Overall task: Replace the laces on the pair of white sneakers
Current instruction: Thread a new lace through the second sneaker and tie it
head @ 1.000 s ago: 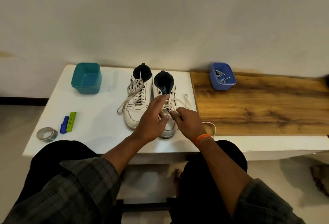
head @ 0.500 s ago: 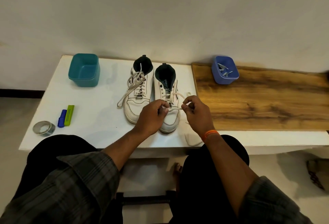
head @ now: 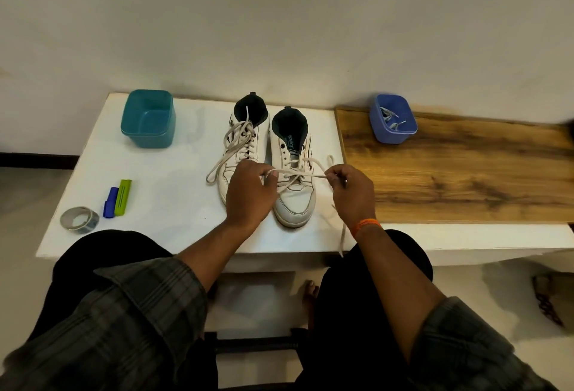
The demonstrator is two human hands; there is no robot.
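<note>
While both hands work over the right-hand white leather sneaker (head: 293, 179), its off-white flat lace (head: 299, 174) runs taut between them across the lower eyelets. The left hand (head: 250, 193) has its grip closed on one end of that lace, pinched between thumb and forefinger, and lies over the toe of the left-hand white sneaker (head: 240, 148). The right hand (head: 352, 193), an orange band (head: 366, 224) at its wrist, pinches the other end just beside the shoe's outer edge; the loose tail hangs past the front edge of the white counter (head: 161, 179). Both sneakers stand side by side, toes toward the person, near the middle of the counter. The left-hand one is fully laced, with a loop trailing onto the counter. A teal square plastic tub (head: 148, 119) sits at the back left. A green and blue marker pair (head: 118, 198) and a grey tape roll (head: 79, 219) lie at the front left. On the brown wooden board (head: 466, 173), a blue plastic tub (head: 393, 123) holds pale laces.
</note>
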